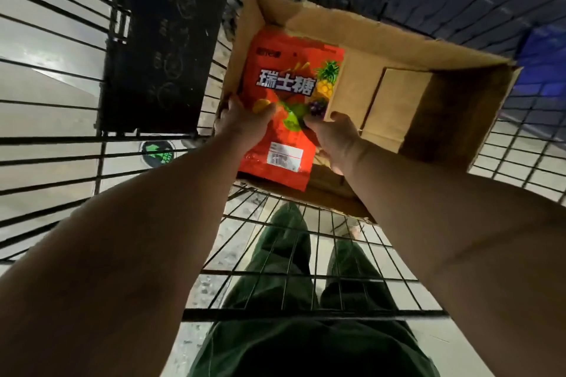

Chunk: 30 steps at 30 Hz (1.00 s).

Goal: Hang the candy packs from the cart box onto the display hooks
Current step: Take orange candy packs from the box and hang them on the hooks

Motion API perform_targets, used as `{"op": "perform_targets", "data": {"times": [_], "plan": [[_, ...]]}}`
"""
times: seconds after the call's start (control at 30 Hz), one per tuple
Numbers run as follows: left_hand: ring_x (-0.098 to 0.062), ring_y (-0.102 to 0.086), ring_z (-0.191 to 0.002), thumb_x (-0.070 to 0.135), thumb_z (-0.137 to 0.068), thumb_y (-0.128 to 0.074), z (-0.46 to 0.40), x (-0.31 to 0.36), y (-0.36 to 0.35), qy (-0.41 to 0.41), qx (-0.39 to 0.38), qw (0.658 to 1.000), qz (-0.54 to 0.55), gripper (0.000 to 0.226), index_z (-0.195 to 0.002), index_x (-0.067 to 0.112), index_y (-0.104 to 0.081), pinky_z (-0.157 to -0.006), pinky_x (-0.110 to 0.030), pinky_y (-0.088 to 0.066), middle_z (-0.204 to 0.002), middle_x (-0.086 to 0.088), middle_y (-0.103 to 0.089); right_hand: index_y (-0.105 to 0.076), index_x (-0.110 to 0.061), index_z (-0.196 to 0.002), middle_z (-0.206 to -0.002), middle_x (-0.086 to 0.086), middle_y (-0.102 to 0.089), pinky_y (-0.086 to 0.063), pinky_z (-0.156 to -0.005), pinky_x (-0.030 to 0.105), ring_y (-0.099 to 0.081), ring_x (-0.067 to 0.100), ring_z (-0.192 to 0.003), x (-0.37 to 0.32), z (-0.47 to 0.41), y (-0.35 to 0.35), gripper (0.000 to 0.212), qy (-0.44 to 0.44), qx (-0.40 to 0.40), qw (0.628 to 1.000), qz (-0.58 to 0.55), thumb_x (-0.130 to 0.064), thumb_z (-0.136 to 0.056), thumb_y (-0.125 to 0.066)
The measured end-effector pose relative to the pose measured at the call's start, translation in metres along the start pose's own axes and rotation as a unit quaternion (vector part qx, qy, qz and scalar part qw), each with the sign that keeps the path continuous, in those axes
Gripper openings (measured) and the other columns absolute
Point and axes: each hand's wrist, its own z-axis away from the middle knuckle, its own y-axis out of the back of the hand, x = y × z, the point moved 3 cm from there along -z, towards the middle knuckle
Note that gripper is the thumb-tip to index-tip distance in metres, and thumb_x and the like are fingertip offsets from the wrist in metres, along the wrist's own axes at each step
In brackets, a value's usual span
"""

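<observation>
Candy pack [286, 107], an orange-red pouch printed with fruit and white Chinese lettering, is held over the left end of an open cardboard box [407, 104] that sits in a wire shopping cart [294, 254]. Both hands grip its lower half. The left hand [242, 122] curls its fingers round the left edge with the thumb on the front. The right hand [333, 138] pinches the right edge, fingers behind the pouch. The rest of the box shows only its brown bottom flaps. A black plastic flap [162, 49] stands at the left of the cart. Green trousers [288, 278] show through the mesh below.
</observation>
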Motion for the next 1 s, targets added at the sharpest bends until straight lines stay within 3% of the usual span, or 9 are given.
{"op": "perform_targets", "data": {"times": [0.1,0.27,0.43,0.6,0.7,0.77,0.87,0.93,1.0], "plan": [[-0.041,-0.042,-0.139,0.079,-0.074,-0.053,-0.008,0.003,-0.003,0.021,-0.021,0.999,0.042,0.101,-0.157,0.025,-0.03,-0.114,-0.053,-0.036,-0.154,-0.017,-0.042,-0.051,0.003,-0.133,-0.121,0.016,-0.064,-0.055,-0.068,0.02,-0.064,0.019,-0.088,0.004,-0.01,0.0,0.051,0.02,0.009,0.999,-0.045,-0.016,-0.089,-0.071],[-0.043,-0.032,-0.142,0.075,-0.087,-0.049,-0.012,0.004,-0.012,0.02,-0.025,0.999,0.005,0.085,-0.155,0.026,-0.033,-0.116,-0.052,-0.03,-0.157,-0.018,-0.031,-0.062,-0.013,-0.119,-0.11,0.006,-0.07,-0.05,-0.096,0.041,-0.065,0.024,-0.101,0.016,-0.018,0.01,0.057,-0.063,0.064,0.995,-0.043,-0.034,-0.073,-0.085],[-0.036,-0.054,-0.127,0.062,-0.093,-0.055,-0.013,0.012,-0.015,0.009,-0.018,0.997,0.073,0.072,-0.146,0.014,-0.047,-0.096,-0.039,-0.042,-0.139,-0.014,-0.056,-0.061,-0.012,-0.114,-0.106,0.007,-0.071,-0.055,-0.089,0.044,-0.069,0.026,-0.096,0.016,-0.018,0.009,0.055,-0.061,0.049,0.995,-0.06,-0.031,-0.07,-0.087],[-0.035,-0.051,-0.132,0.064,-0.084,-0.066,-0.004,0.012,-0.011,0.006,0.019,0.992,0.122,0.083,-0.15,0.021,-0.042,-0.108,-0.044,-0.043,-0.145,-0.009,-0.054,-0.063,-0.018,-0.097,-0.104,0.007,-0.071,-0.053,-0.095,0.046,-0.067,0.026,-0.098,0.023,-0.016,0.021,0.037,-0.037,0.04,0.997,-0.048,-0.033,-0.072,-0.085],[-0.029,-0.054,-0.131,0.057,-0.084,-0.071,0.014,0.025,-0.016,-0.019,-0.01,0.988,0.154,0.075,-0.145,0.019,-0.052,-0.109,-0.039,-0.044,-0.143,-0.008,-0.058,-0.062,-0.016,-0.103,-0.104,0.005,-0.071,-0.05,-0.098,0.043,-0.066,0.025,-0.1,0.024,0.001,0.042,0.046,-0.046,0.045,0.996,-0.061,-0.042,-0.073,-0.084],[-0.029,-0.059,-0.126,0.058,-0.077,-0.078,0.038,0.037,-0.013,-0.026,-0.048,0.981,0.188,0.077,-0.141,0.02,-0.056,-0.109,-0.04,-0.044,-0.137,-0.005,-0.063,-0.06,-0.014,-0.108,-0.101,0.002,-0.069,-0.048,-0.094,0.038,-0.064,0.021,-0.092,0.02,0.017,0.056,0.053,-0.037,0.045,0.994,-0.089,-0.049,-0.075,-0.081],[-0.03,-0.071,-0.105,0.07,-0.045,-0.088,0.06,0.055,-0.009,-0.044,-0.109,0.967,0.225,0.091,-0.123,0.027,-0.068,-0.096,-0.053,-0.055,-0.113,-0.004,-0.075,-0.056,-0.013,-0.106,-0.093,0.002,-0.071,-0.053,-0.085,0.035,-0.065,0.018,-0.081,0.011,0.052,0.082,0.051,-0.013,0.059,0.989,-0.132,-0.052,-0.08,-0.075],[-0.024,-0.071,-0.095,0.055,-0.063,-0.089,0.087,0.079,0.0,-0.077,-0.13,0.964,0.22,0.066,-0.114,0.02,-0.068,-0.088,-0.041,-0.056,-0.101,0.0,-0.073,-0.057,-0.015,-0.099,-0.089,0.001,-0.071,-0.057,-0.085,0.035,-0.068,0.017,-0.084,0.004,0.077,0.101,0.046,0.021,0.078,0.986,-0.148,-0.053,-0.08,-0.075],[-0.019,-0.067,-0.093,0.036,-0.081,-0.082,0.114,0.102,0.008,-0.123,-0.123,0.965,0.195,0.037,-0.111,0.022,-0.064,-0.083,-0.032,-0.053,-0.095,0.002,-0.069,-0.063,-0.018,-0.095,-0.104,0.002,-0.071,-0.057,-0.09,0.041,-0.068,0.022,-0.095,-0.002,0.101,0.126,0.05,0.052,0.123,0.98,-0.149,-0.057,-0.069,-0.081]]}}
